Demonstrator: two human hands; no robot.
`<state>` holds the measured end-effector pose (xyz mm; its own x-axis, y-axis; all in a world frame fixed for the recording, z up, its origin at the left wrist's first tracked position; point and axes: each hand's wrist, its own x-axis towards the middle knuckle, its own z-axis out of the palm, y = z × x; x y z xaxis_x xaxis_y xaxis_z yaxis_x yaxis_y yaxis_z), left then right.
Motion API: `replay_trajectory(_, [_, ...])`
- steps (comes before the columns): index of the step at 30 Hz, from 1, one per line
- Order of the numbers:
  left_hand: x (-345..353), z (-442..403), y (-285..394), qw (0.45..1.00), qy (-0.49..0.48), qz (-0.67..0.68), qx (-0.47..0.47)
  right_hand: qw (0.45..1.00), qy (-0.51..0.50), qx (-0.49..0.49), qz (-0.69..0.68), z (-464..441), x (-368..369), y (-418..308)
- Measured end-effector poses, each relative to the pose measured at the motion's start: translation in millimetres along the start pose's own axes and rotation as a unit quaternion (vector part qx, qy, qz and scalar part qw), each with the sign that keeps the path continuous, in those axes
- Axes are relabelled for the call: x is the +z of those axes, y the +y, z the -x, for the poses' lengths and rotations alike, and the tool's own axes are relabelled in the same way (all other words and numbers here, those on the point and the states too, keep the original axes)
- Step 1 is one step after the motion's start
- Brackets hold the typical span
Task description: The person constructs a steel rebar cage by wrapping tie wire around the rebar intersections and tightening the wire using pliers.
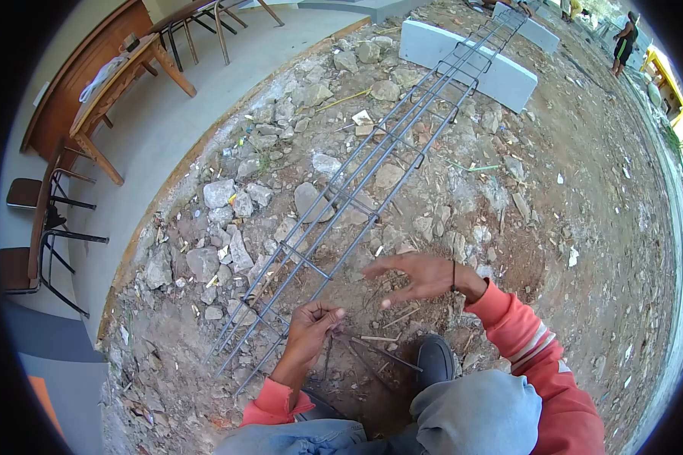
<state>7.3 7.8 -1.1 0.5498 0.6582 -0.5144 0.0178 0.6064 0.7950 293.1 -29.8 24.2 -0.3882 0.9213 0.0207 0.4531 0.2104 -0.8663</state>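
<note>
A long cage of steel reinforcing bars (373, 218), with square stirrups around it, stretches from beside my left hand toward the upper right. My left hand (311, 334) is closed in a pinch, thumb against the fingers, just right of the cage's near end. Whatever it pinches is too fine to make out. Out to the right, my right hand (421, 274) is open with fingers spread and nothing in it. Faint thin strands show on the soil between the hands. Short loose rods (387, 355) lie on the ground below them, near my dark boot (435, 359).
A pale slab (501, 76) stands under the cage's far part, with another slab (535, 34) beyond. Rocks (220, 193) litter the ground. At left, a wooden table (121, 72) and chairs (23, 262) stand on a concrete floor. A person (624, 45) stands far right.
</note>
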Motion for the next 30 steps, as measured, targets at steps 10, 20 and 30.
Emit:
replay_trajectory(10, [13.2, -13.3, -0.6, 0.946, -0.019, 0.322, -0.021, 0.914, 0.139, 0.145, -0.354, 29.4, 83.9, -20.9])
replay_trajectory(20, [14.2, -6.9, 15.1, 0.989, 0.073, 0.122, 0.047, 0.940, 0.291, 0.111, -0.140, 26.1, 80.2, -28.9])
replay_trajectory(30, [1.1, -0.6, 10.7, 0.999, 0.040, 0.000, -0.033, 0.972, 0.218, 0.088, -0.014, 60.8, 51.9, -1.8])
